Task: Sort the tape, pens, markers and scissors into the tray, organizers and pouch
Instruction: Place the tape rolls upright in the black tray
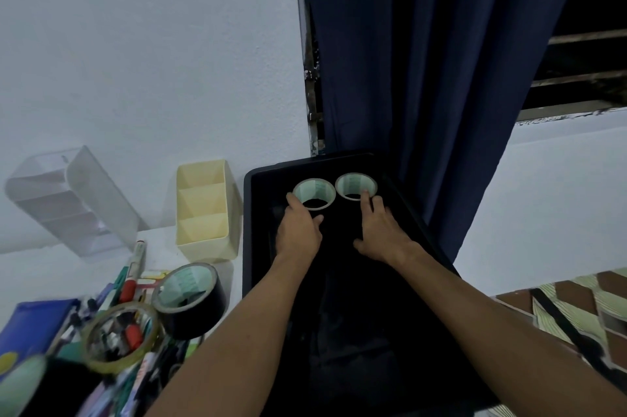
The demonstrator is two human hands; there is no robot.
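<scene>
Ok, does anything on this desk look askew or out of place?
Yes: the clear plastic organizer leans tilted against the white wall, while the cream three-compartment organizer stands upright. Pens and markers lie jumbled beneath a clear tape roll.

Just ahead of both hands, two tape rolls (pixel 315 194) stand side by side at the black tray's (pixel 251 213) far end, blocking it. Behind the hands the tray floor lies open. Left of the left hand (pixel 298 230), the yellow organizer (pixel 205 213) and another black tape roll (pixel 190 297) crowd the table (pixel 163 247).
</scene>
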